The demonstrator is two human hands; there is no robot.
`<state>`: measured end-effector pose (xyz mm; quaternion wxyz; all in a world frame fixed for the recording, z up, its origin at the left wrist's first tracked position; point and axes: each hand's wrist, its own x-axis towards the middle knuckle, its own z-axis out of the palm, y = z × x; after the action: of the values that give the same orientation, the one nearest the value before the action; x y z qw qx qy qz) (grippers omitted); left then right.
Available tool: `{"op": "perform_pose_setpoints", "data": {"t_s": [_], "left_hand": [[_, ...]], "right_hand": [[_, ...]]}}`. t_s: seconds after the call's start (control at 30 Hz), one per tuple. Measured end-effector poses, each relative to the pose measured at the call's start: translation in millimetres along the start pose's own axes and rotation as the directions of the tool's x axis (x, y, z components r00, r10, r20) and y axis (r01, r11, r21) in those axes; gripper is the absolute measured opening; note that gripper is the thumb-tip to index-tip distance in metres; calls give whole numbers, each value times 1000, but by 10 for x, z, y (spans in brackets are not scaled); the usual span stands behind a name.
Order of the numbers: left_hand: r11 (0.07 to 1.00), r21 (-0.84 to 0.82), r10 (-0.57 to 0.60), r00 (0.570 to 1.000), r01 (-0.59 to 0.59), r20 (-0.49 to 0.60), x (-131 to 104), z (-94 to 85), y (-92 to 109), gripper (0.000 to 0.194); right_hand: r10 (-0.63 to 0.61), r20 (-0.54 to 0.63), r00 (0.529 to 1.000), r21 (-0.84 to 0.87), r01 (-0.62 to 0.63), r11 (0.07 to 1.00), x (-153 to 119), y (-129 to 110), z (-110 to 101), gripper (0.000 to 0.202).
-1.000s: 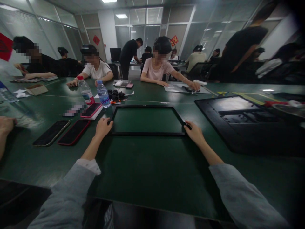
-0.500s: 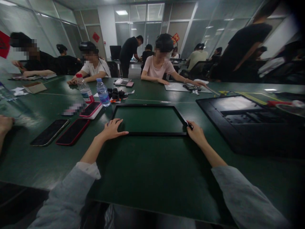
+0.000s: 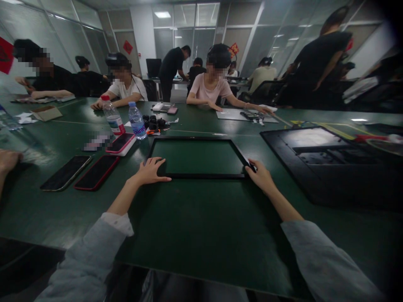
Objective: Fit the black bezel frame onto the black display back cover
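Observation:
A thin black rectangular frame [image 3: 204, 176], which looks like a screen bezel, lies on the green table in front of me. Green tabletop shows through its opening. My left hand [image 3: 151, 172] rests over its near left corner, fingers spread and the thumb stretched along the near bar. At the near right corner, my right hand [image 3: 258, 174] is closed around the frame, with thumb and fingers on the right bar. Part of each corner is hidden by the hands.
Left of the frame lie a red-edged phone [image 3: 97, 173], a dark phone [image 3: 65, 173] and a pink-edged phone [image 3: 120, 143]. Two bottles, one blue-capped [image 3: 137, 121], stand behind. A large black panel [image 3: 302, 167] lies right. Another person's hand [image 3: 9, 161] is at far left; people sit opposite.
The frame and both my hands stay almost in place; the fingers of my right hand shift slightly at the corner. A standing person at the back right has straightened and moved a little.

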<state>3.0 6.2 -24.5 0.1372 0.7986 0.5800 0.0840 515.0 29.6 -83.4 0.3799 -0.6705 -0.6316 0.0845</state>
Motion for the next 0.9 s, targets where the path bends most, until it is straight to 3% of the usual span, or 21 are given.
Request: {"op": "perform_pose_setpoints", "data": {"t_s": [0.27, 0.73, 0.83, 0.9], "left_hand": [[999, -32, 22, 999, -23, -44, 8, -13, -5, 98], [988, -139, 38, 981, -65, -191, 69, 25, -24, 54], [985, -163, 13, 974, -51, -226, 105, 60, -21, 54], [981, -193, -17, 971, -31, -240, 114, 74, 0, 54]], "right_hand": [[-13, -21, 1000, 6, 13, 1000, 17, 17, 31, 55], [-21, -60, 998, -8, 21, 1000, 29, -35, -1, 54], [0, -133, 991, -66, -9, 998, 33, -57, -126, 52], [20, -220, 975, -134, -50, 990, 33, -22, -325, 55]]}}
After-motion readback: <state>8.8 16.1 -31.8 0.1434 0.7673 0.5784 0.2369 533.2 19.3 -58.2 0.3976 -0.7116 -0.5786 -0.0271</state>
